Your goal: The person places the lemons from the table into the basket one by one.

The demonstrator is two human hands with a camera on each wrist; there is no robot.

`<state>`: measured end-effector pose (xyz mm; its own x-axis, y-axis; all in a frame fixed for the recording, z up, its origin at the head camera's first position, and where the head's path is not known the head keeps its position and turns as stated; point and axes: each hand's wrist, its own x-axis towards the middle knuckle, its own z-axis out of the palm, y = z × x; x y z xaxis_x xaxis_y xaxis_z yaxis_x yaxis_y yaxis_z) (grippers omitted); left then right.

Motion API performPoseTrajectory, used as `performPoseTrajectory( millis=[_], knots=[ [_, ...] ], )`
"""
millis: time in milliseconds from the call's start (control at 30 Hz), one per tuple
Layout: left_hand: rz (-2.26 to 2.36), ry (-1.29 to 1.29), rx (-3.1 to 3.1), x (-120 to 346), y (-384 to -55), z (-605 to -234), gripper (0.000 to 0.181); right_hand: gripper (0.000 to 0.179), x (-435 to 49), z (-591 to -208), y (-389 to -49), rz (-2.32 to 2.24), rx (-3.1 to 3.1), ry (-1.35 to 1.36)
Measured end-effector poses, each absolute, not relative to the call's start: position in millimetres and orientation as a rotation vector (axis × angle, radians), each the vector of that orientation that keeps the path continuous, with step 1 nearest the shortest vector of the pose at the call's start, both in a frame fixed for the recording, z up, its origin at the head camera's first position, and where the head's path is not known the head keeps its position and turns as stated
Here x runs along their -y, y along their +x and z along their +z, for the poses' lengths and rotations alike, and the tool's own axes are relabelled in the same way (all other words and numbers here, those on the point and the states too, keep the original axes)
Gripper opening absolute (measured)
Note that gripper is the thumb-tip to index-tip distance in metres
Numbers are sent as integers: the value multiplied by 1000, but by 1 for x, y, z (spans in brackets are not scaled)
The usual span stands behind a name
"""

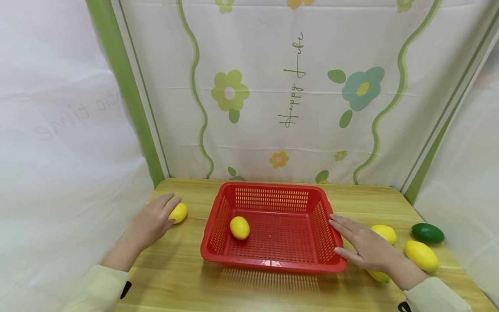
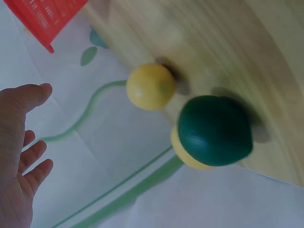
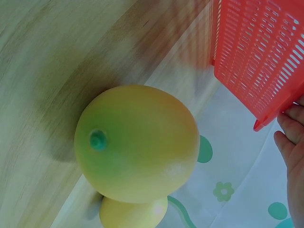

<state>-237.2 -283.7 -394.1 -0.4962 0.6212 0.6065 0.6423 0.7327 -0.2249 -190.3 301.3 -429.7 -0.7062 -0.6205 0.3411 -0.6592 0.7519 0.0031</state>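
A red plastic basket (image 1: 273,265) with slotted walls stands mid-table, and one yellow lemon (image 1: 239,228) lies inside it at the left. My right hand (image 1: 366,245) rests on the basket's right rim with its fingers extended; the right wrist view shows the fingertips (image 3: 292,124) at the rim. My left hand (image 1: 151,220) hovers at the table's left side, fingers loose, beside a yellow lemon (image 1: 179,213). In the left wrist view that hand holds nothing. A dark green fruit (image 2: 216,130) partly covers another yellow fruit (image 2: 183,153) there; the head view hides both behind the hand.
Right of the basket lie several yellow lemons (image 1: 422,255) and a dark green fruit (image 1: 427,233), partly behind my right hand. A greenish-yellow fruit (image 3: 137,142) with a green stem tip is close to the right wrist camera. A flower-patterned curtain (image 1: 265,143) borders the wooden table.
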Motion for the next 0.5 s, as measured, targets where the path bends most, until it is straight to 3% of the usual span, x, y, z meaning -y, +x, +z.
performPoseTrajectory(
  millis=[367, 500],
  knots=[
    [-37, -853, 2309, 321, -228, -417, 70, 67, -301, -429, -190, 169, 2618, 996],
    [-43, -842, 2364, 332, -224, -428, 55, 67, -301, -428, -190, 177, 2609, 1001]
  ],
)
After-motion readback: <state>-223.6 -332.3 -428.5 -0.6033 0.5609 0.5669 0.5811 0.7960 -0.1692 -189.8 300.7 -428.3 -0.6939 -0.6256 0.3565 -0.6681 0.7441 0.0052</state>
